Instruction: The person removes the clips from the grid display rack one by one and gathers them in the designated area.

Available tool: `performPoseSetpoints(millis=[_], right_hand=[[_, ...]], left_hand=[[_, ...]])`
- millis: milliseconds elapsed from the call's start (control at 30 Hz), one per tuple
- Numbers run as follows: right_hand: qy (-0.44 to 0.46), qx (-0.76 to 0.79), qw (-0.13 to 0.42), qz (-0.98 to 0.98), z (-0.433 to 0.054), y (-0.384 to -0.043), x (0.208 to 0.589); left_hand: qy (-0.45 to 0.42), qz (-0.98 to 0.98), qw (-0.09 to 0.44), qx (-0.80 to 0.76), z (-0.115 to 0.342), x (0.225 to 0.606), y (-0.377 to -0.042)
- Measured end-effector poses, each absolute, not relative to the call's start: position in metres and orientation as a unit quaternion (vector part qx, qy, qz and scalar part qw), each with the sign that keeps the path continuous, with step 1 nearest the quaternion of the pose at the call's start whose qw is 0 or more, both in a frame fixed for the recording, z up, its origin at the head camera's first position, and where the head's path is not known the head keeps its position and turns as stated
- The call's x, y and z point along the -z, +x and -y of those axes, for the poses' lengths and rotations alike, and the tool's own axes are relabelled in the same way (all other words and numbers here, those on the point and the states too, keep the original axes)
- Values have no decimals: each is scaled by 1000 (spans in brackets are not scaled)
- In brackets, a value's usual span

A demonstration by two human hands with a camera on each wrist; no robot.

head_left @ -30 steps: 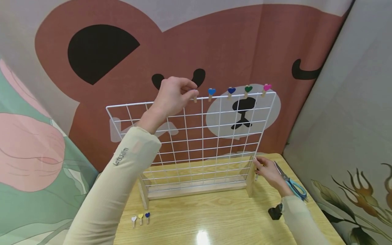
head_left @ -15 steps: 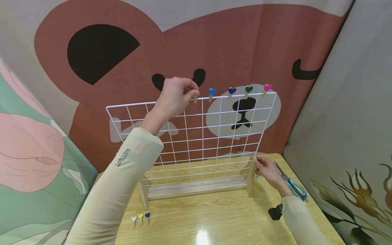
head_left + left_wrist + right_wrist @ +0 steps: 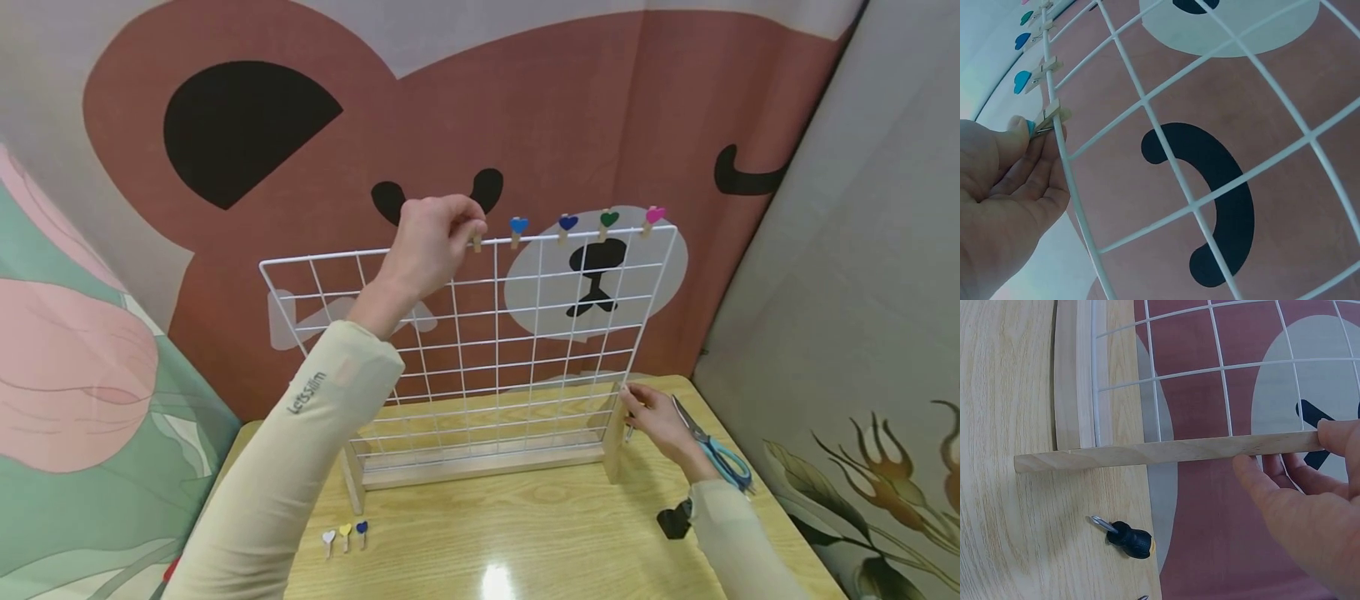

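My left hand (image 3: 431, 242) pinches a small wooden clothespin (image 3: 1049, 115) at the top rail of a white wire grid (image 3: 497, 340). In the left wrist view its jaws straddle the rail, and a bit of its teal decoration shows beside the thumb. Right of it, heart clothespins in light blue (image 3: 518, 225), dark blue (image 3: 567, 222), green (image 3: 609, 218) and pink (image 3: 656, 214) are clipped along the rail. My right hand (image 3: 663, 421) grips the upper end of the right wooden post (image 3: 1179, 450), thumb on one side and fingers on the other.
Clothespins with white (image 3: 328, 538), yellow (image 3: 345, 533) and dark blue (image 3: 362, 530) hearts lie at the table's front left. Blue-handled scissors (image 3: 723, 457) lie beyond my right hand. A stubby black screwdriver (image 3: 1129, 539) lies beside the post. Printed cloth hangs behind the grid.
The left hand and forearm have shifted very slightly, the wrist turning a little, while the clothespin stays at the same place on the rail. The right hand has not moved.
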State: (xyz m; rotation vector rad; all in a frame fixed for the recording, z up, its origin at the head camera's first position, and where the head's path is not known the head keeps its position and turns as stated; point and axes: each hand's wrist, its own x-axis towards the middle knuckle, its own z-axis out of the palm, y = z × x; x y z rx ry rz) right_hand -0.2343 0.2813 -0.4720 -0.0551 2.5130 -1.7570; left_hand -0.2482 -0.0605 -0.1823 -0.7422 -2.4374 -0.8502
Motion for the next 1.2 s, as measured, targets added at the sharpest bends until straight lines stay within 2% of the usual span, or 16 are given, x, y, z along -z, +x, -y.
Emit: performPoseSetpoints(millis=[267,500,667,1200], right_hand=[[-21,563,39,-825,-282,-236,474],[-14,558,38,-829,-283,-236,472],[-15,559,37,-828,-284,-236,472],[-12,563,39,-826,-285,-232,471]], left_hand=[[-284,865,270,314,64,177,-245],[-263,858,252,361,74,182,-240],[-257,855,259,368,83,188,-236],[-271,878,169,357,113,218,-215]])
